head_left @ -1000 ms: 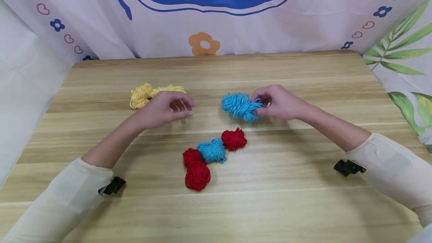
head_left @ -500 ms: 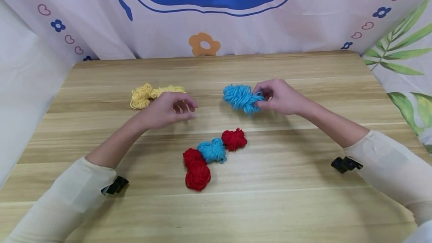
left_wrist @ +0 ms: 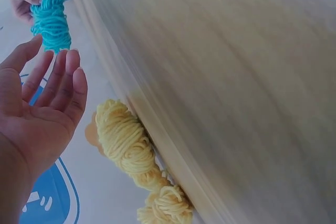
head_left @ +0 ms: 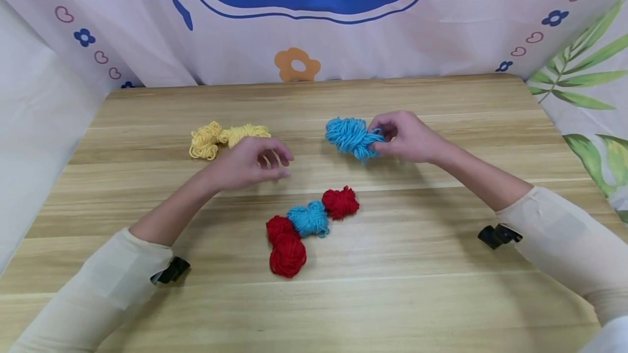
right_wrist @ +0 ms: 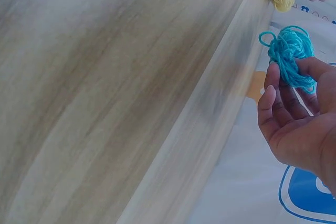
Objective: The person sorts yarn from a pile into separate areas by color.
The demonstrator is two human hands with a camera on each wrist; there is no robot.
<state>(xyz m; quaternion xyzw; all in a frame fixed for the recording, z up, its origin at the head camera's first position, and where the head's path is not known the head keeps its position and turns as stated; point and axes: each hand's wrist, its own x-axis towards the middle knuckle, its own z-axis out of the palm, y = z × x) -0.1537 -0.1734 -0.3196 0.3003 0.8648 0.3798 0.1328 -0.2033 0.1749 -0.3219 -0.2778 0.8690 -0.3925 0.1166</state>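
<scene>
My right hand (head_left: 404, 136) pinches the right end of a blue skein of yarn (head_left: 347, 134), thumb and fingers on its loose loops. In the right wrist view the blue yarn (right_wrist: 291, 51) sticks out past my fingertips. My left hand (head_left: 247, 163) hovers with loosely bent fingers and holds nothing. Just behind it lies a yellow skein of yarn (head_left: 242, 134), partly covered by the hand in the head view. A second yellow bundle (head_left: 205, 140) touches its left end.
Nearer the front, a row of small yarn balls lies on the wooden table (head_left: 417, 287): a red one (head_left: 340, 202), a blue one (head_left: 309, 218), a small red one (head_left: 281, 230) and a larger red one (head_left: 287, 255). A printed cloth (head_left: 392, 48) hangs behind the table.
My right hand has moved away from me, toward the back, carrying the blue skein. My left hand has shifted slightly to the right, showing more of the yellow skein. The yarn balls stay put.
</scene>
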